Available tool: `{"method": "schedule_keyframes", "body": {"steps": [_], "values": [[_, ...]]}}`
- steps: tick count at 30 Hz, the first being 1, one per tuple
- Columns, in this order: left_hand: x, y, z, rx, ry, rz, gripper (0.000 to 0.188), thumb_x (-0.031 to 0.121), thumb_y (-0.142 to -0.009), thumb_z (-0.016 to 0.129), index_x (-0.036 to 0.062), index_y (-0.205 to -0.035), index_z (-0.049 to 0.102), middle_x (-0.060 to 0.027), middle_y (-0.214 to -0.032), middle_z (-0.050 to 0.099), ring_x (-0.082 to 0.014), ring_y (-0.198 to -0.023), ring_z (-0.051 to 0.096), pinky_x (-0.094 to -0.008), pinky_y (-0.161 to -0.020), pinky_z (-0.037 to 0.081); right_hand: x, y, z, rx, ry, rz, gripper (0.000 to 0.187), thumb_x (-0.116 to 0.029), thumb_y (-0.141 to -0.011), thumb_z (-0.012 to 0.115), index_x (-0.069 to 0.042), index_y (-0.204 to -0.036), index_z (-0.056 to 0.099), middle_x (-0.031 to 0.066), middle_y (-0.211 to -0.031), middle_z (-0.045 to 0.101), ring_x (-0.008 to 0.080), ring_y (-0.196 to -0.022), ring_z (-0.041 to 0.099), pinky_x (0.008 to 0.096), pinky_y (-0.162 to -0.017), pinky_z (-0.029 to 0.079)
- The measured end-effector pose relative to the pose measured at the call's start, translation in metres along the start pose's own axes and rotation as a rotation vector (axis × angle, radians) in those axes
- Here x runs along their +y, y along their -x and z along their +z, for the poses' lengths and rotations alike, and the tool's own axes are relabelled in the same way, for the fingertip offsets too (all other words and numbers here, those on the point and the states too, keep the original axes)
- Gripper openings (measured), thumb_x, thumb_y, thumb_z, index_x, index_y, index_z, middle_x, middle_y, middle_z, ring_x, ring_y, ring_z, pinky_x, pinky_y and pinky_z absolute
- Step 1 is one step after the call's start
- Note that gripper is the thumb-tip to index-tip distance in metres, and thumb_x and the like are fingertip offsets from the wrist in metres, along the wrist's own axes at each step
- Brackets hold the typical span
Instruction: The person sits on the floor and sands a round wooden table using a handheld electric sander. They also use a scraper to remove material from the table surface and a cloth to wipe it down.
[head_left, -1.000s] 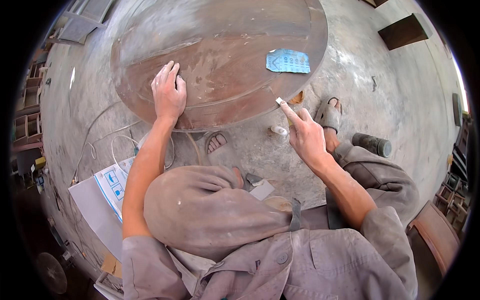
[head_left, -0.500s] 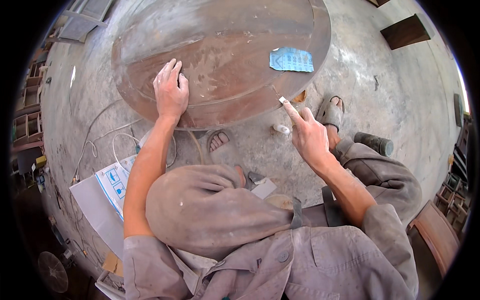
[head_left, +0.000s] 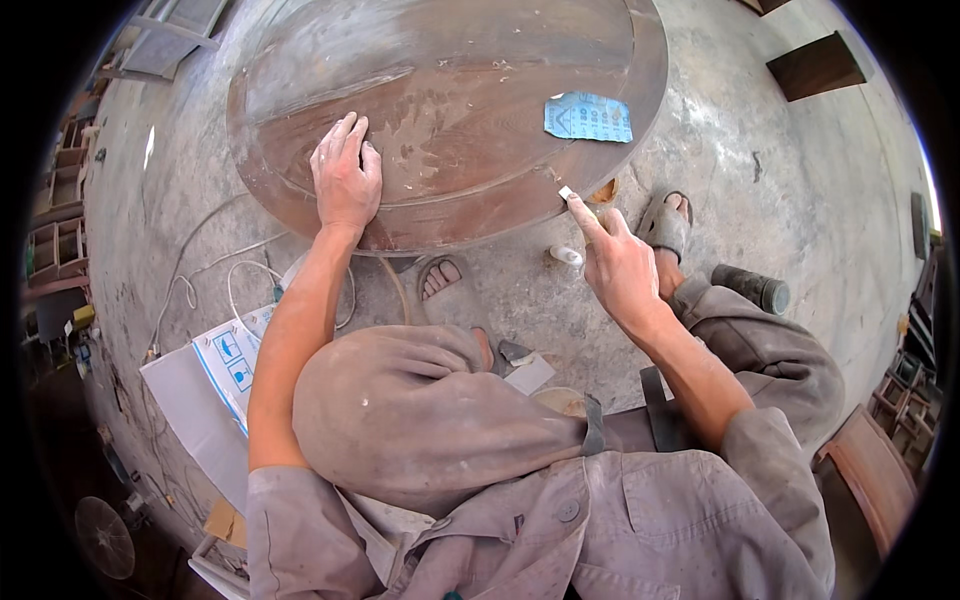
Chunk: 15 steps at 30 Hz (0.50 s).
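A round brown wooden tabletop (head_left: 500, 110) fills the upper middle, its surface dusty with pale patches. My left hand (head_left: 347, 178) lies flat on its near left part, fingers stretched and holding nothing. Near the right front rim, my right hand (head_left: 622, 262) is closed round a small scraper (head_left: 565, 192), the index finger laid along it. Only the scraper's pale flat tip shows, at the rim; the rest is hidden in the hand. A blue-backed piece of sandpaper (head_left: 588, 117) rests on the tabletop beyond my right hand.
Below the rim on the concrete floor stands a small white bottle (head_left: 565, 256). A dark cylinder (head_left: 750, 288) lies by my right leg. Flattened cardboard (head_left: 195, 410) and a loose cord (head_left: 190, 290) are at the left. A dark wooden piece (head_left: 815, 67) stands at the far right.
The tabletop sits slightly further right in view. The scraper's tip has shifted a little up and away from me along the rim. My left hand stays flat in place.
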<state>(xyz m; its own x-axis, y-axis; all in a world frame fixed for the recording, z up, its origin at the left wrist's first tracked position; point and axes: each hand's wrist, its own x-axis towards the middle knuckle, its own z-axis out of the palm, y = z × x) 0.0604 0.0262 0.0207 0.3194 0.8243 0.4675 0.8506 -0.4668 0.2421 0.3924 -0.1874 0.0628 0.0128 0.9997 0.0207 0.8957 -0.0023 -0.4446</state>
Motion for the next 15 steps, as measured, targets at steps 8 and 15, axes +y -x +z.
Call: {"method": "schedule_keyframes", "body": {"steps": [8, 15], "values": [[-0.002, 0.001, 0.0, -0.001, -0.008, 0.0, 0.04, 0.013, -0.099, 0.06, 0.0057, -0.137, 0.066, -0.0136, -0.147, 0.063, -0.0318, -0.14, 0.054, -0.0475, -0.118, 0.039, 0.0, -0.007, 0.001, -0.006, 0.018, -0.026, 0.071, -0.001, -0.087, 0.065, -0.021, -0.155, 0.053, 0.021, -0.101, 0.065, 0.0413, -0.079, 0.071, 0.0507, -0.071, 0.058], [0.0, 0.001, 0.001, 0.007, 0.005, -0.003, 0.039, 0.014, -0.099, 0.061, 0.0067, -0.137, 0.067, -0.0125, -0.146, 0.063, -0.0311, -0.14, 0.054, -0.0478, -0.118, 0.039, 0.004, -0.023, 0.004, -0.035, 0.054, -0.013, 0.065, 0.003, -0.09, 0.063, -0.019, -0.151, 0.058, 0.0145, -0.097, 0.059, 0.0365, -0.078, 0.068, 0.0484, -0.068, 0.056]]}}
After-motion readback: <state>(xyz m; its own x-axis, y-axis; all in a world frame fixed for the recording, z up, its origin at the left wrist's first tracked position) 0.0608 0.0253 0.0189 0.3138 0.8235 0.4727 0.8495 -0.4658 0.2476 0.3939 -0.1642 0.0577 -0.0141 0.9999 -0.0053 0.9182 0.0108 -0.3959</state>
